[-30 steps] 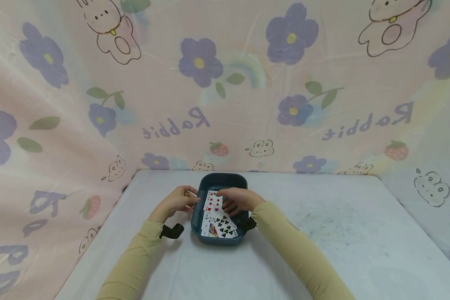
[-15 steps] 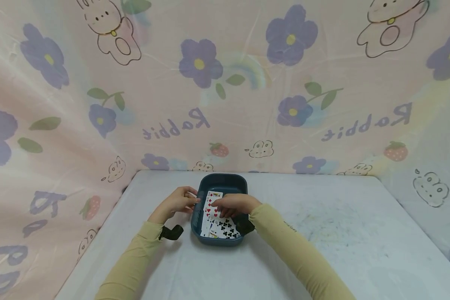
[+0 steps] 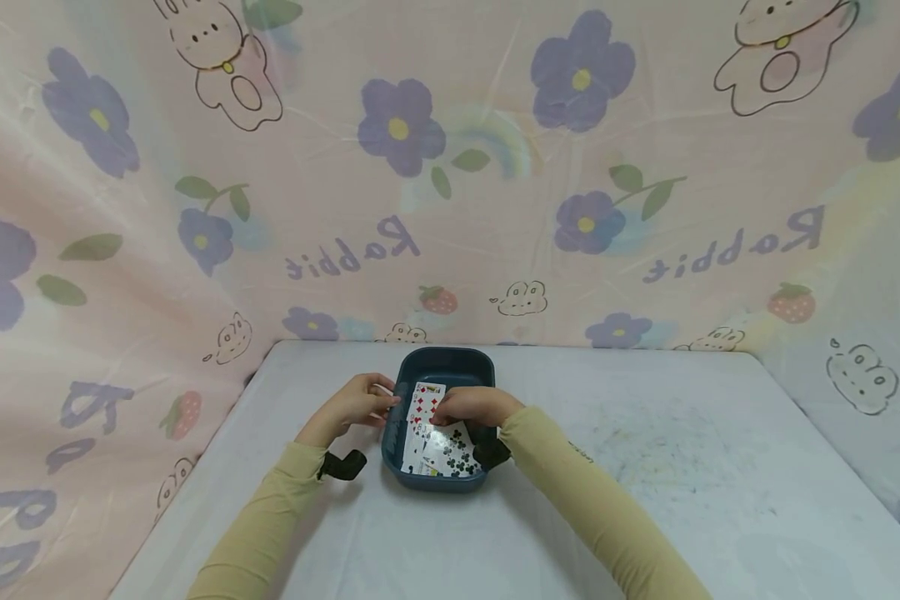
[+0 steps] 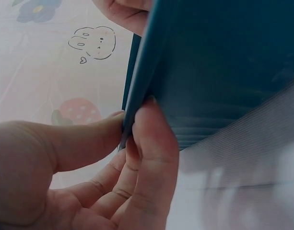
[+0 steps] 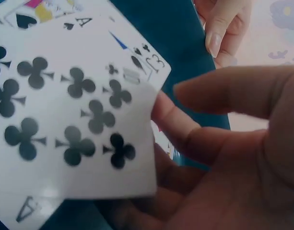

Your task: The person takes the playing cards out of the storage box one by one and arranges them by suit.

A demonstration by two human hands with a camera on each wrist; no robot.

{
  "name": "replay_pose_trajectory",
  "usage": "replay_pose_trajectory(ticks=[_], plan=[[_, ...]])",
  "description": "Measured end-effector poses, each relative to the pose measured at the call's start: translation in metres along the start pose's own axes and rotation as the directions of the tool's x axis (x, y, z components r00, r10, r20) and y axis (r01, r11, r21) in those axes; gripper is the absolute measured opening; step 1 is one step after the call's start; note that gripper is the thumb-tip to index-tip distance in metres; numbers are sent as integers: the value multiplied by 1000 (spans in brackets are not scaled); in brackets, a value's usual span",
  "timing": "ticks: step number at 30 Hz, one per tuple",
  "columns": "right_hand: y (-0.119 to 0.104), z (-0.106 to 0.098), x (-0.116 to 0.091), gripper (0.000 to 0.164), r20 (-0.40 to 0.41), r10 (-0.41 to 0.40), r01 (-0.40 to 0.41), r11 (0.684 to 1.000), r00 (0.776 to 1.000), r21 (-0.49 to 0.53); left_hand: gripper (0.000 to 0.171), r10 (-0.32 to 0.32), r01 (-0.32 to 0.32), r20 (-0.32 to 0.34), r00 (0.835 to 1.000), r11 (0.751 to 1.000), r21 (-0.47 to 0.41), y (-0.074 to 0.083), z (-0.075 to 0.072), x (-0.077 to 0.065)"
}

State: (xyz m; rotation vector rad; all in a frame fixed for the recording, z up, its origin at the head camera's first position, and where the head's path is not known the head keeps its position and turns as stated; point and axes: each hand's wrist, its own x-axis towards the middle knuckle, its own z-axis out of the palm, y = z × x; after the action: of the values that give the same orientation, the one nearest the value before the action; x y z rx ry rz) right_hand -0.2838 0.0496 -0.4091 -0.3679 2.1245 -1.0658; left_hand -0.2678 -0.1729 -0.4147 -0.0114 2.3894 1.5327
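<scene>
A dark blue plastic tub [image 3: 435,484] stands on the table with several playing cards lying face up inside. My left hand [image 3: 354,406] pinches its left rim; in the left wrist view the thumb [image 4: 89,143] and fingers [image 4: 154,158] close on the wall from both sides. Inside the tub, my right hand [image 3: 480,405] is over the cards. The right wrist view shows a clubs card [image 5: 51,165] at its fingers [image 5: 185,127], whose tips go behind the edge, while the thumb [image 5: 218,93] stands apart from the card. Diamonds cards [image 3: 423,400] lie farther back.
A white-covered table [image 3: 607,517] surrounds the tub. Behind it hangs a pink cloth [image 3: 487,208] printed with flowers and rabbits. A black wrist camera [image 3: 344,464] sits below the left hand.
The right hand has come lower into the tub, and its fingers have curled in toward the cards. The clubs cards have shifted left, covering the picture card. The left hand stays at the rim.
</scene>
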Motion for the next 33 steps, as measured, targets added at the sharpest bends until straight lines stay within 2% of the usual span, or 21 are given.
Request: replay_pose_trajectory(ticks=[5, 14, 18, 22, 26, 33], plan=[[2, -3, 1, 12, -11, -31, 31, 1000, 999, -1, 33, 7, -7, 1, 1000, 1000, -13, -1, 0, 1], [1, -8, -3, 10, -159, -110, 120, 992, 981, 50, 34, 9, -9, 21, 1000, 1000, -23, -3, -2, 3], [-1, -11, -6, 9, -254, -160, 184, 981, 954, 70, 34, -1, 2, 19, 1000, 1000, -29, -5, -1, 3], [-3, -17, -8, 8, -352, -230, 259, 965, 908, 38, 32, 9, -7, 30, 1000, 999, -46, -6, -2, 4], [-2, -27, -13, 12, -422, -246, 307, 948, 873, 83, 29, 21, -19, 35, 999, 999, -48, -8, -2, 5], [5, -51, -35, 21, -465, -212, 325, 929, 859, 176, 31, 4, -3, 33, 999, 999, -35, -6, -3, 6]])
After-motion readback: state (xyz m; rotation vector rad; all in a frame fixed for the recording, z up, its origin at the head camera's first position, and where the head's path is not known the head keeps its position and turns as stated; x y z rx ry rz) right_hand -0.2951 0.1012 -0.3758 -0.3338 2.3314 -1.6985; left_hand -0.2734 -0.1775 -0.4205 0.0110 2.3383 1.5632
